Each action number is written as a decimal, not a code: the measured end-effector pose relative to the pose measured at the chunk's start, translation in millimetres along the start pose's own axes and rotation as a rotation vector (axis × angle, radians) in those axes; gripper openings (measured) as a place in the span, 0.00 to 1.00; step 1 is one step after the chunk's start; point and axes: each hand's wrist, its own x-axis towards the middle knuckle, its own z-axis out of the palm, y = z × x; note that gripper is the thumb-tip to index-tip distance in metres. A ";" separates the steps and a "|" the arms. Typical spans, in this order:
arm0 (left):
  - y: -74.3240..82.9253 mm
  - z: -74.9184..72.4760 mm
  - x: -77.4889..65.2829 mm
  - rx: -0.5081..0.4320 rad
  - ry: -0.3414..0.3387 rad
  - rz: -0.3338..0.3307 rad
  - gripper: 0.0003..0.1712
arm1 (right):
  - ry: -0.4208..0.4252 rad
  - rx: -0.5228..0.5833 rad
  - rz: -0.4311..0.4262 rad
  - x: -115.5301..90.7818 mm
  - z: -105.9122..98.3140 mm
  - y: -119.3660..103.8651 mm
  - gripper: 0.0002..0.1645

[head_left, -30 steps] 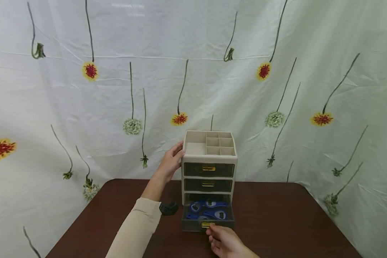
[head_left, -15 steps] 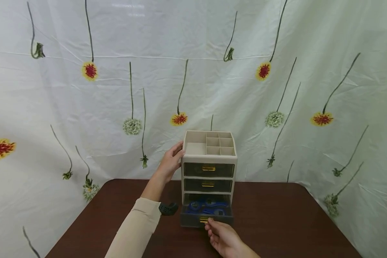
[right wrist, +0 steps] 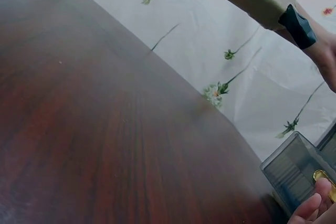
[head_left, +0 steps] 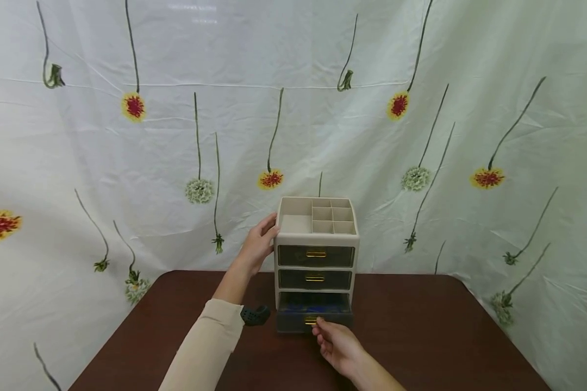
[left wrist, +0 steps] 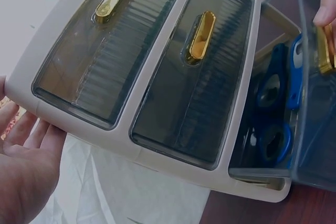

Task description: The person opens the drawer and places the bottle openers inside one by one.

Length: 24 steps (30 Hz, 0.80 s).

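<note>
A beige desktop organizer point(head_left: 318, 236) with dark see-through drawers stands on the table. My left hand point(head_left: 259, 244) rests against its left side near the top, fingers fairly straight along the wall. The bottom drawer point(head_left: 293, 323) is pulled part-way out. My right hand point(head_left: 339, 347) pinches the gold handle point(head_left: 310, 321) on that drawer's front, with thumb and fingertips at it. Inside lie several blue items with rounded heads point(left wrist: 275, 140), partly hidden by the drawer front. The upper drawer point(left wrist: 86, 61) and middle drawer point(left wrist: 194, 77) are closed.
The dark red-brown table point(head_left: 420, 331) extends to both sides of the organizer. A white flower-print cloth point(head_left: 323, 130) hangs right behind it. The organizer's top has divided compartments point(head_left: 332, 215). A black band point(head_left: 255, 315) is on my left wrist.
The bottom drawer has slid inward toward the organizer, with my right hand moving along on its handle. The blue items are now mostly covered in the head view. My left hand stays put.
</note>
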 end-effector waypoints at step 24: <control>-1.2 0.7 -0.7 -0.016 0.005 -0.001 0.32 | 0.042 0.002 -0.061 25.4 0.7 -2.1 0.10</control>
